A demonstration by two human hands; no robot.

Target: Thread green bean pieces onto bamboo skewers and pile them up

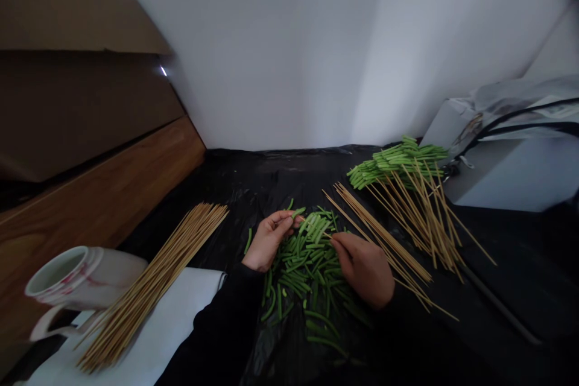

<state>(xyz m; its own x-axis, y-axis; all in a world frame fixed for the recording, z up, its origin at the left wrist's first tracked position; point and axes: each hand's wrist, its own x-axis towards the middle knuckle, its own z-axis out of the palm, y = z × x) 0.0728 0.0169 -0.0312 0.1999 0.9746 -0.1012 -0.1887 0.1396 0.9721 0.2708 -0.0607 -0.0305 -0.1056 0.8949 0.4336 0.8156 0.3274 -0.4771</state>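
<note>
Between thumb and fingers, my left hand [270, 240] pinches a short green bean piece [297, 213] at the tip of a thin skewer. My right hand [365, 266] is closed around the other end of that skewer, which mostly hides behind the fingers. Several green pieces [315, 227] are threaded side by side on it between my hands. Below lies a loose pile of cut green beans [296, 265] on black plastic sheeting [271, 178].
A bundle of bare skewers [158, 283] leans across a white mug [97, 277] and white paper [181, 307] at left. At right are loose skewers [384, 235], filled skewers [398, 163] and a grey-white box [515, 175]. A white wall stands behind.
</note>
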